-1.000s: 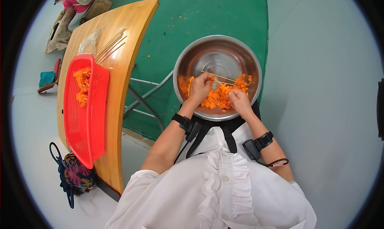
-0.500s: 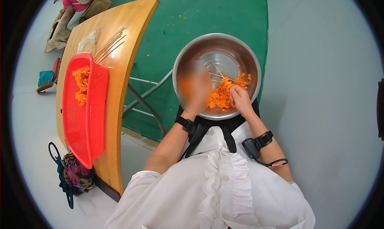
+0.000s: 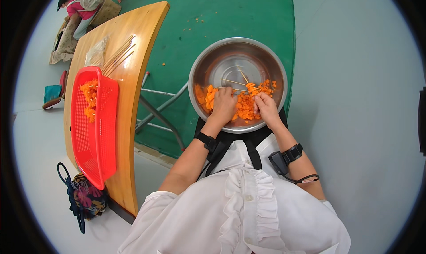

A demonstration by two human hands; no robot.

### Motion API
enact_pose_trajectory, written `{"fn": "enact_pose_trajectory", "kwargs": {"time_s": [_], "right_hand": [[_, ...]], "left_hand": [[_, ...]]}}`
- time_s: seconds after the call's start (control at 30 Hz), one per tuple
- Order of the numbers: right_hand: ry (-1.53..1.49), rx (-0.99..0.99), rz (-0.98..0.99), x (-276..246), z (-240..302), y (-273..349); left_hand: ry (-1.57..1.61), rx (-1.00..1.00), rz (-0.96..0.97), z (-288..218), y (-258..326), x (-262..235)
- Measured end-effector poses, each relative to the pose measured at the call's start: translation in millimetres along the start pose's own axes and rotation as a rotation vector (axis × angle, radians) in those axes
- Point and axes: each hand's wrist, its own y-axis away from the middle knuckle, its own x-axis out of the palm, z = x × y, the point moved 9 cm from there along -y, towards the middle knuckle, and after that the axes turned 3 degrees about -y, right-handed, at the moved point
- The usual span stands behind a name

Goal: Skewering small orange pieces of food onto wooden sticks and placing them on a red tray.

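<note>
A wide steel basin (image 3: 270,61) holds many small orange pieces (image 3: 245,106), which look like cut carrot. At its right side, my right hand (image 3: 265,108) is closed, pinching skewers near some threaded orange slices (image 3: 251,88). Several thin wooden skewers (image 3: 234,81) fan out leftward and upward from those slices. To the left, my left hand (image 3: 225,104) has its fingers curled down, with one skewer passing by the fingertips. Whatever is between those fingers is hidden. Larger orange pieces (image 3: 205,97) lie left of that hand.
On the wooden table (image 3: 128,143) to the left stands a red plastic basket (image 3: 106,125) with orange pieces on sticks. Behind it are loose skewers (image 3: 119,58) and a clear bag (image 3: 95,54). A patterned bag (image 3: 86,194) sits beside the table; a person (image 3: 82,9) sits far left.
My left hand, blurred and farther left before, has come right toward the skewers and is sharp now. My right hand stays nearly in place; the skewers' angles have shifted.
</note>
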Motion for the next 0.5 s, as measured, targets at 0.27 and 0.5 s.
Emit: {"fn": "enact_pose_trajectory", "kwargs": {"time_s": [0.27,0.5], "right_hand": [[0.022,-0.019,0.009,0,-1,0],[0.233,-0.056,0.046,3,-4,3]], "left_hand": [[0.153,0.012,-0.05,-2,-2,-7],[0.866,-0.691,-0.28,76,10,4]]}}
